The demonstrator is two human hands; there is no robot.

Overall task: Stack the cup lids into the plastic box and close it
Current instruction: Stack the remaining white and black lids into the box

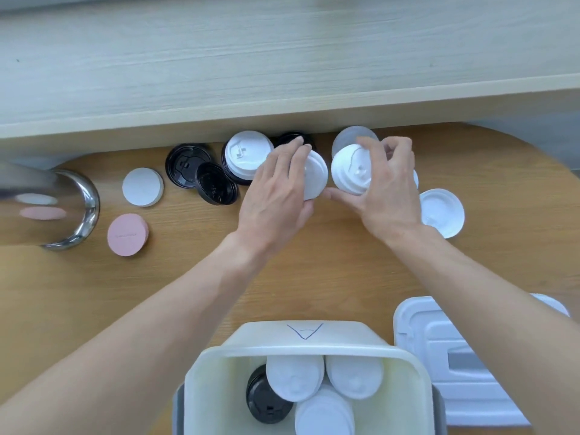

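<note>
My left hand (pixel 279 186) grips a white cup lid (pixel 315 175) held on edge above the wooden table. My right hand (pixel 384 189) grips another white lid (pixel 351 169), tilted, just to the right of the first one. The open plastic box (pixel 201 381) stands at the near edge and holds three white lids (pixel 295 376) and a black lid (pixel 262 398). The box's white cover (pixel 439 337) lies flat to its right. More lids lie along the far side of the table: black ones (pixel 186 164), a white one (pixel 249 150), a clear one (pixel 348 138).
A flat white disc (pixel 142 186) and a pink disc (pixel 127 235) lie at the left beside a shiny metal container (pixel 84 208). Another white lid (pixel 442 211) sits right of my right hand. A pale wooden ledge (pixel 282 73) runs along the back.
</note>
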